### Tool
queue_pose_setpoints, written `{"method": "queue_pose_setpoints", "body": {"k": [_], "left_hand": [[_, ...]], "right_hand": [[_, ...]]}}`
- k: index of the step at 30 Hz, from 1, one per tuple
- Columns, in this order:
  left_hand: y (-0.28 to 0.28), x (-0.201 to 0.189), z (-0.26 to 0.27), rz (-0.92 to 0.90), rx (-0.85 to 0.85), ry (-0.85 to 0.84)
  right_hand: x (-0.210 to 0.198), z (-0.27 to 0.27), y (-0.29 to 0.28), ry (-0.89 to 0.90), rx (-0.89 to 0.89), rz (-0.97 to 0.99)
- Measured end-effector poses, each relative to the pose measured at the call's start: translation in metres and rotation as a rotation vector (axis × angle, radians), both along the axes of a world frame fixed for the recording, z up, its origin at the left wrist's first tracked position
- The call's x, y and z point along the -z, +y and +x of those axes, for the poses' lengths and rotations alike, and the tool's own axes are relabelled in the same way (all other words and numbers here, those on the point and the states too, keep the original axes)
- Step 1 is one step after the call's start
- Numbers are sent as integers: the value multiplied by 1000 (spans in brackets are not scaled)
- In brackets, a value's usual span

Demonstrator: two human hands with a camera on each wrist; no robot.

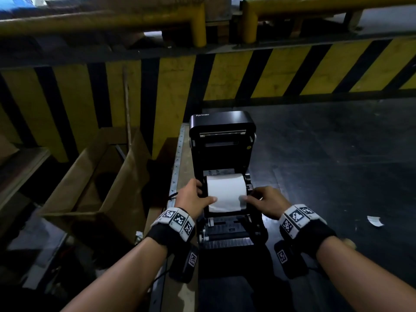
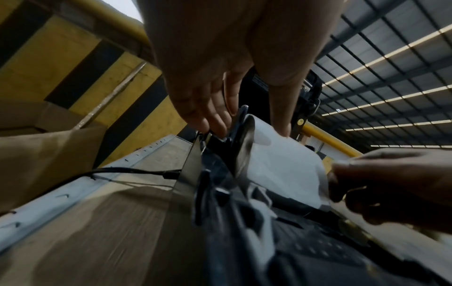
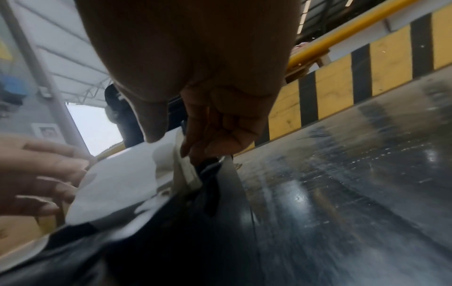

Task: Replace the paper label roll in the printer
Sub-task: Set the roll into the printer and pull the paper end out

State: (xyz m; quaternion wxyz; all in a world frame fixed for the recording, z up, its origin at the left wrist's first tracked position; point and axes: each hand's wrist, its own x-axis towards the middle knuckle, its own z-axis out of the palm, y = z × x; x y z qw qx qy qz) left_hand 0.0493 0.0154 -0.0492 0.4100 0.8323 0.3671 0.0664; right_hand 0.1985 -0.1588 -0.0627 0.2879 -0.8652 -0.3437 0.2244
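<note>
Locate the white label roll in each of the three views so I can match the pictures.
Head: label roll at lower centre, in the open printer, between the left hand and right hand.
Left wrist: right of centre, below the left thumb, the right hand at the right edge.
Right wrist: left of centre, below the right thumb.
Shared landmark: the yellow-and-black striped barrier behind the printer.

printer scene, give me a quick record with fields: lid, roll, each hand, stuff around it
printer: black, lid raised upright
label roll: white, seated in the open bay, loose end drawn toward the person
left hand: thumb on the paper's left edge, fingers at the roll's left side
right hand: pinches the paper's right edge
cardboard box: open, left of the printer
paper scrap: on the dark surface at right
</note>
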Motion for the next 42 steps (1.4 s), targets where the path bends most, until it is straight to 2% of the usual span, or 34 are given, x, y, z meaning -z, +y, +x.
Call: {"method": "queue_pose_setpoints", "body": {"k": [5,17,27,33,42], "left_hand": [[-4,5,2,-149,27,70],[-7,11,-1,-181,7,66],[-11,25,-5,-3,49,91],[-13,25,-6,55,135,123],[-14,31,-4,136,118,89]], "right_hand": [[5,-9,2,18,60,-33],[2,-18,-9,68,48,37],[12,-20,-4,18,85,-33],[17,-18,-3,34,87,-35],[17,-18,0,1,80,-13]]}}
